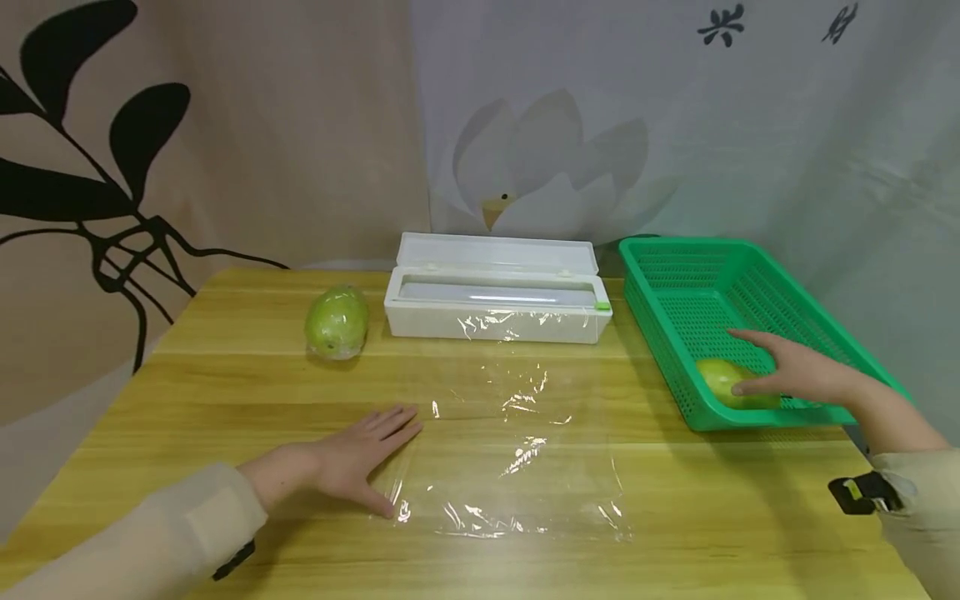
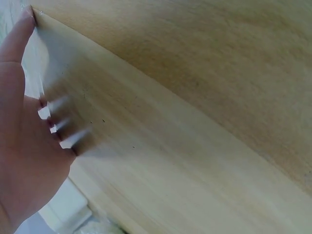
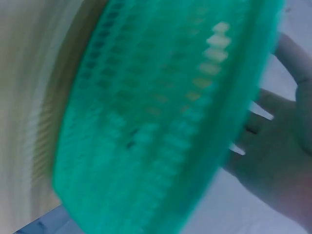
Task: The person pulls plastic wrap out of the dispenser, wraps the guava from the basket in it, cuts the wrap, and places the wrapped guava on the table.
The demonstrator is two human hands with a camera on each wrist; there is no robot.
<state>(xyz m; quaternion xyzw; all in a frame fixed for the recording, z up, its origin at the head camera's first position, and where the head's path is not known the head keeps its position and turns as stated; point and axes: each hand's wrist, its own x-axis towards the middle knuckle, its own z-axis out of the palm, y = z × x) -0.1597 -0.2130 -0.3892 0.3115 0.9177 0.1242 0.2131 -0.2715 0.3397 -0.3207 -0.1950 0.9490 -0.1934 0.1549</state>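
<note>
My left hand point(image 1: 360, 458) lies with fingers spread on the table, at the left edge of a sheet of clear cling film point(image 1: 517, 450). The film runs toward me from a white cling film dispenser box point(image 1: 495, 323), whose lid stands up. Over the near end of a green plastic basket point(image 1: 701, 408), my right hand point(image 1: 802, 371) reaches in with fingers parted, beside a yellow-green fruit point(image 1: 720, 379). Whether it touches the fruit is unclear; the basket wall hides the fruit in the right wrist view, where the hand point(image 3: 278, 141) appears beyond the rim.
A round green fruit point(image 1: 337, 323) wrapped in clear film sits at the back left of the wooden table point(image 1: 247, 375). A small green slider point(image 1: 602, 306) is at the dispenser's right end. Behind the table hangs a printed curtain point(image 1: 322, 125).
</note>
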